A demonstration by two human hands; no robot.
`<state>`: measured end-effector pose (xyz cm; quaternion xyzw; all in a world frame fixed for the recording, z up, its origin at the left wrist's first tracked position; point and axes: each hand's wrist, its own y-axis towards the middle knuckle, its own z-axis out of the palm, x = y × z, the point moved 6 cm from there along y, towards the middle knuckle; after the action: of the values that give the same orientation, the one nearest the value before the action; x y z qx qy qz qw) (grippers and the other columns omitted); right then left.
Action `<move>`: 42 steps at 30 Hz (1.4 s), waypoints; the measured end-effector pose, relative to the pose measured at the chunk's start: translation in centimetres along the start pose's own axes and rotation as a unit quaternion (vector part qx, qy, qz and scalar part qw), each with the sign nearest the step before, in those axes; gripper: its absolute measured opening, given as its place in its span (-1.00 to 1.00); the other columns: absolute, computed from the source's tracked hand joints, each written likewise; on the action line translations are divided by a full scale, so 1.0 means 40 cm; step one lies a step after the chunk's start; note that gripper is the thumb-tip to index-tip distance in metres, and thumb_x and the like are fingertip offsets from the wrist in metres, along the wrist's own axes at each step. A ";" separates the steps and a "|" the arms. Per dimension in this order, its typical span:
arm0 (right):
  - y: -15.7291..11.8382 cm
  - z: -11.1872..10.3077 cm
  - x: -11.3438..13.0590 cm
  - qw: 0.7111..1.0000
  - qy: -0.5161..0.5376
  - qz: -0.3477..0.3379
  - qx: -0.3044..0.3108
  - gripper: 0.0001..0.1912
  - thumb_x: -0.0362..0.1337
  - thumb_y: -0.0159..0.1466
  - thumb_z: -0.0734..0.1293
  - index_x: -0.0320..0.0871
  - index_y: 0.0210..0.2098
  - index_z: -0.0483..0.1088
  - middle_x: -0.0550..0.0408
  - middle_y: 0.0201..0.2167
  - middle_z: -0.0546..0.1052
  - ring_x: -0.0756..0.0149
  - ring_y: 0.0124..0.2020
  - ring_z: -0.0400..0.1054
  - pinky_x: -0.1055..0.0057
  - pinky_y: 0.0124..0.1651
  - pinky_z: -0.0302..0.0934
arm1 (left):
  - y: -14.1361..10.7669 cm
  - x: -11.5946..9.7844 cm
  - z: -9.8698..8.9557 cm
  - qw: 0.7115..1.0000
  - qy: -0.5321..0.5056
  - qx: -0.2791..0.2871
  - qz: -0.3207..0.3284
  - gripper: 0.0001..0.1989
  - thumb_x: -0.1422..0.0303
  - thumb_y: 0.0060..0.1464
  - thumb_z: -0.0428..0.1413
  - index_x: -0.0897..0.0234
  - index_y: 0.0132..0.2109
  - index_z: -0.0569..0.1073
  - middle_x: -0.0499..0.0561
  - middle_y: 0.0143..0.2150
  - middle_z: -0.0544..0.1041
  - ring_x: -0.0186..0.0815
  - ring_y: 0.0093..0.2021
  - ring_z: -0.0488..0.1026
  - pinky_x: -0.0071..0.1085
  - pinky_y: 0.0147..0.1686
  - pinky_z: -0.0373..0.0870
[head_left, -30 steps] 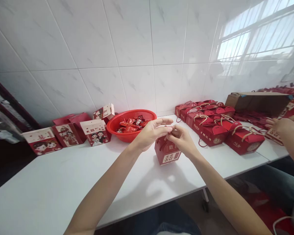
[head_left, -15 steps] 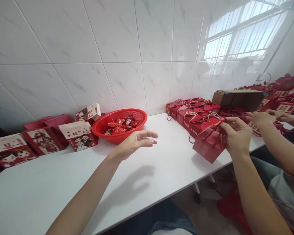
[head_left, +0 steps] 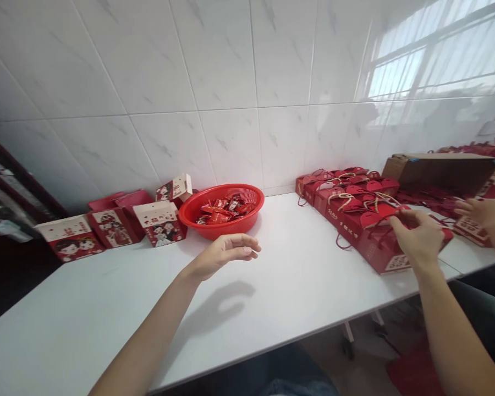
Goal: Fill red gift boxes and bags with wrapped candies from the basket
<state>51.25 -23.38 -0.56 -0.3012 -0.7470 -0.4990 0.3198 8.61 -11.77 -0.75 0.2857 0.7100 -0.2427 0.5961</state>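
My left hand (head_left: 223,254) hovers over the white table (head_left: 268,291), just in front of a red plastic basket (head_left: 226,228). Its fingers are loosely bent, with the thumb apart, and it holds nothing. Red-wrapped packets (head_left: 219,212) lie inside the basket. On the right, my right hand (head_left: 421,239) is pinched at the top of a red gift box (head_left: 377,250) with a cord handle. This box stands at the near end of a block of similar red gift boxes (head_left: 328,204). My fingers partly hide its handle.
Red and white cartoon-couple boxes (head_left: 160,225) stand left of the basket against the tiled wall. An open cardboard box (head_left: 441,170) lies behind the gift boxes. A co-worker's hand (head_left: 484,214) is at the far right, near more red boxes.
The gift box in my right hand, tilted above the table before, now stands at the end of the row. My left hand has barely moved; the view has swung left.
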 end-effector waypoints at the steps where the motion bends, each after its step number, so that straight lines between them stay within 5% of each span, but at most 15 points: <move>1: 0.004 0.001 0.002 0.999 -0.034 -0.009 0.016 -0.80 -0.20 -0.04 0.34 -0.15 -0.41 0.44 -0.13 -0.40 0.58 0.06 -0.26 0.45 0.09 0.00 0.26 | -0.005 0.005 -0.006 1.000 -0.005 -0.005 -0.001 -0.69 0.20 0.02 0.31 0.29 -0.14 0.59 0.14 -0.07 0.62 -0.14 -0.09 0.56 -0.16 0.04 0.46; 5: 0.016 0.003 0.013 0.985 -0.149 -0.046 0.080 -0.70 -0.11 -0.04 0.29 -0.17 -0.39 0.46 -0.29 -0.30 0.58 -0.13 -0.11 0.43 -0.01 0.03 0.22 | -0.024 0.028 -0.040 0.999 -0.033 -0.034 -0.005 -0.68 0.20 0.00 0.33 0.28 -0.13 0.59 0.13 -0.10 0.62 -0.16 -0.09 0.55 -0.15 0.05 0.44; 8: 0.001 -0.012 0.058 0.976 -0.180 -0.110 0.061 -0.62 -0.04 0.01 0.24 -0.18 -0.34 0.49 -0.31 -0.27 0.58 -0.17 -0.10 0.41 -0.04 0.00 0.23 | -0.041 0.047 -0.066 0.997 -0.047 -0.057 -0.006 -0.69 0.20 0.01 0.33 0.27 -0.13 0.60 0.11 -0.10 0.62 -0.17 -0.09 0.55 -0.16 0.07 0.42; 11: -0.050 -0.012 0.138 0.974 -0.108 -0.194 0.041 -0.62 -0.01 0.12 0.24 -0.13 -0.27 0.50 -0.20 -0.25 0.59 -0.06 -0.14 0.45 0.07 -0.04 0.27 | -0.060 0.066 -0.089 0.995 -0.048 -0.089 -0.008 -0.71 0.20 0.02 0.31 0.27 -0.14 0.60 0.11 -0.09 0.62 -0.16 -0.07 0.54 -0.14 0.11 0.40; 14: -0.137 0.053 0.210 0.959 0.019 -0.244 0.147 -0.70 -0.03 0.21 0.28 -0.10 -0.25 0.50 -0.05 -0.28 0.62 0.14 -0.27 0.50 0.28 -0.20 0.32 | -0.082 0.082 -0.108 0.991 -0.036 -0.129 -0.014 -0.68 0.17 0.00 0.32 0.27 -0.16 0.60 0.12 -0.09 0.62 -0.13 -0.07 0.54 -0.14 0.10 0.40; 16: -0.219 0.123 0.253 0.919 0.094 -0.283 0.258 -0.75 -0.08 0.27 0.28 -0.11 -0.27 0.48 0.02 -0.34 0.62 0.21 -0.33 0.51 0.34 -0.26 0.34 | -0.101 0.088 -0.121 0.987 -0.019 -0.156 -0.020 -0.66 0.14 -0.02 0.32 0.28 -0.15 0.59 0.13 -0.10 0.62 -0.12 -0.06 0.54 -0.14 0.09 0.40; 20: -0.423 0.250 0.308 0.796 0.135 -0.383 0.450 -0.84 -0.26 0.33 0.25 -0.09 -0.24 0.48 0.04 -0.30 0.62 0.23 -0.30 0.53 0.33 -0.22 0.37 | -0.158 0.093 -0.147 0.977 0.042 -0.208 -0.034 -0.62 0.09 -0.02 0.30 0.27 -0.15 0.58 0.11 -0.10 0.62 -0.10 -0.05 0.54 -0.14 0.09 0.40; 24: -0.592 0.305 0.328 0.713 0.156 -0.456 0.510 -0.83 -0.41 0.32 0.23 -0.13 -0.21 0.46 -0.04 -0.22 0.59 0.19 -0.24 0.50 0.25 -0.14 0.38 | -0.236 0.100 -0.184 0.953 0.117 -0.274 -0.046 -0.58 0.03 -0.06 0.30 0.24 -0.16 0.59 0.12 -0.07 0.62 -0.07 -0.02 0.54 -0.13 0.11 0.40; 28: -0.672 0.317 0.320 0.724 0.175 -0.451 0.492 -0.82 -0.44 0.33 0.21 -0.14 -0.21 0.44 -0.11 -0.08 0.55 0.15 -0.10 0.47 0.19 -0.07 0.38 | -0.292 0.143 -0.234 0.925 0.130 -0.352 -0.054 -0.52 -0.03 -0.15 0.32 0.23 -0.18 0.60 0.13 -0.07 0.64 -0.04 0.00 0.53 -0.14 0.08 0.42; 33: -0.691 0.321 0.302 0.733 0.158 -0.447 0.488 -0.83 -0.43 0.34 0.20 -0.14 -0.19 0.40 -0.17 0.02 0.50 0.08 0.03 0.43 0.11 -0.01 0.39 | -0.283 0.233 -0.280 0.896 0.102 -0.429 -0.053 -0.44 -0.09 -0.29 0.33 0.28 -0.27 0.58 0.17 -0.18 0.65 -0.05 -0.12 0.58 -0.13 0.00 0.48; 42: -0.689 0.342 0.304 0.746 0.153 -0.428 0.486 -0.82 -0.47 0.30 0.21 -0.15 -0.22 0.41 -0.16 0.01 0.50 0.06 0.01 0.46 0.12 -0.03 0.43 | -0.275 0.273 -0.291 0.878 0.183 -0.441 -0.037 -0.57 0.00 -0.20 0.23 0.27 -0.30 0.58 0.16 -0.15 0.68 -0.01 -0.08 0.59 -0.09 0.07 0.45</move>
<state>20.15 -17.78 -10.38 0.3265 -0.8803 -0.1920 0.2857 -8.63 -10.43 -9.47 0.0064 0.8499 0.1300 0.5106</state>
